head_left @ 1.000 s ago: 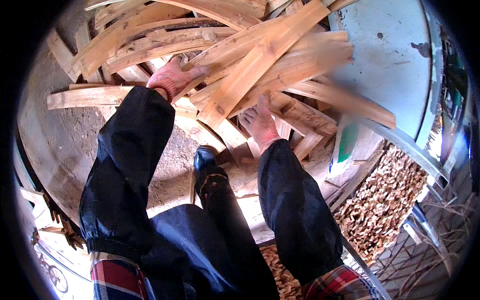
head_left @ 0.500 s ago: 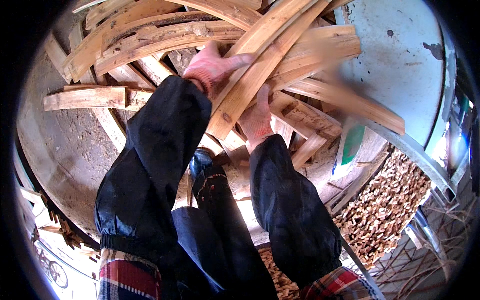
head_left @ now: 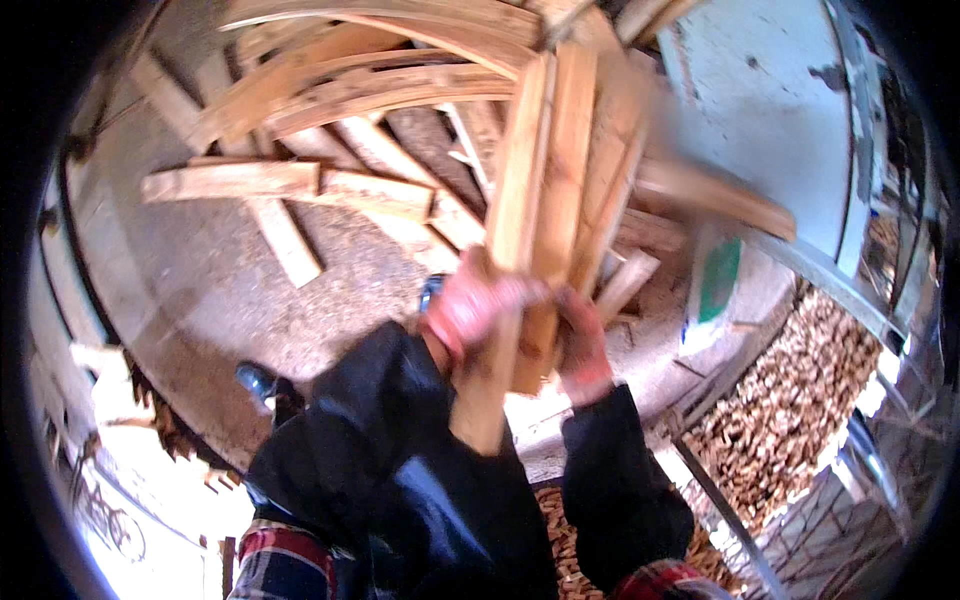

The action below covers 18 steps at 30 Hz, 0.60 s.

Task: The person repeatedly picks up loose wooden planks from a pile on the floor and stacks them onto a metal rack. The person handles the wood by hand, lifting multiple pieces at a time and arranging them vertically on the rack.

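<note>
Both my hands wear pinkish knit gloves and are closed around a bundle of wooden planks that points away from me. My left hand wraps over the leftmost plank, whose near end hangs down over my dark sleeve. On the bundle's other side, my right hand grips the planks from the right, its fingertips close to those of my left. The planks fan out slightly, and the right one is blurred at its far end. Beyond them lies a heap of curved planks, with shorter wooden pieces to the left.
A pale blue metal surface stands at the far right. Below it are a green and white sack and a large pile of small wood blocks. My shoe rests on the dusty floor. A bicycle shows at lower left.
My hands have drawn the planks nearer and turned them more upright in view. They now sit closer together on the bundle. One foot has shifted to the left.
</note>
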Each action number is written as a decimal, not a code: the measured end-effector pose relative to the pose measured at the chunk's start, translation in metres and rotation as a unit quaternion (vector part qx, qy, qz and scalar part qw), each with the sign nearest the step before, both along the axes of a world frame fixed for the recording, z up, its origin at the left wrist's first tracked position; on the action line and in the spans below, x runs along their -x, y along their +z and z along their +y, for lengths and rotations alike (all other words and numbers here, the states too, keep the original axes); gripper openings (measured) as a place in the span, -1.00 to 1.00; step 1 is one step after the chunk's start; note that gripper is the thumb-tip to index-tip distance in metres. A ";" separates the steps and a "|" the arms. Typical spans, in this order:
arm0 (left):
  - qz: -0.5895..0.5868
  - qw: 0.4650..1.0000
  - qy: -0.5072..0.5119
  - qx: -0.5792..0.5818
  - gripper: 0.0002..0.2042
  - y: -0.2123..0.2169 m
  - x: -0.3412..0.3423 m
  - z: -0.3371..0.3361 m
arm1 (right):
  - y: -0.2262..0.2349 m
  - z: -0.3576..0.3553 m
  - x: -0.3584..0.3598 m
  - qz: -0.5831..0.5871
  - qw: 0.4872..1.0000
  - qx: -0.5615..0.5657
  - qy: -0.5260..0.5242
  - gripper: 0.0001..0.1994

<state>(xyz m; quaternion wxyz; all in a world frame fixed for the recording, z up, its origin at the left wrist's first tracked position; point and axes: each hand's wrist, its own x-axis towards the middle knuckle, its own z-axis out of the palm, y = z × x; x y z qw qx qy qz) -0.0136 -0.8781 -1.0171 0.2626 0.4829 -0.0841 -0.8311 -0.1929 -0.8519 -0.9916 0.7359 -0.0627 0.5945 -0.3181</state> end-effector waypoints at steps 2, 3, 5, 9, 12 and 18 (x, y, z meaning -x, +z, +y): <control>-0.020 0.995 0.082 -0.047 -0.28 0.050 -0.013 0.047 | 0.049 0.022 -0.018 0.013 0.999 -0.035 0.017 -0.56; 0.010 0.984 0.147 -0.098 -0.28 0.080 -0.016 0.069 | 0.078 0.030 -0.026 0.021 0.999 -0.011 0.045 -0.54; -0.088 0.981 0.149 -0.084 -0.33 0.133 -0.031 0.109 | 0.123 0.037 -0.043 0.037 0.982 -0.052 0.180 -0.42; -0.050 0.929 0.316 -0.188 -0.21 0.226 -0.055 0.197 | 0.190 0.063 -0.090 -0.041 0.945 -0.163 0.282 -0.28; 0.007 0.883 0.413 -0.221 -0.27 0.232 -0.092 0.241 | 0.188 0.087 -0.138 -0.092 0.924 -0.198 0.315 -0.33; 0.265 0.767 0.508 -0.289 -0.35 0.086 -0.203 0.278 | 0.050 0.128 -0.257 0.030 0.863 -0.233 0.447 -0.49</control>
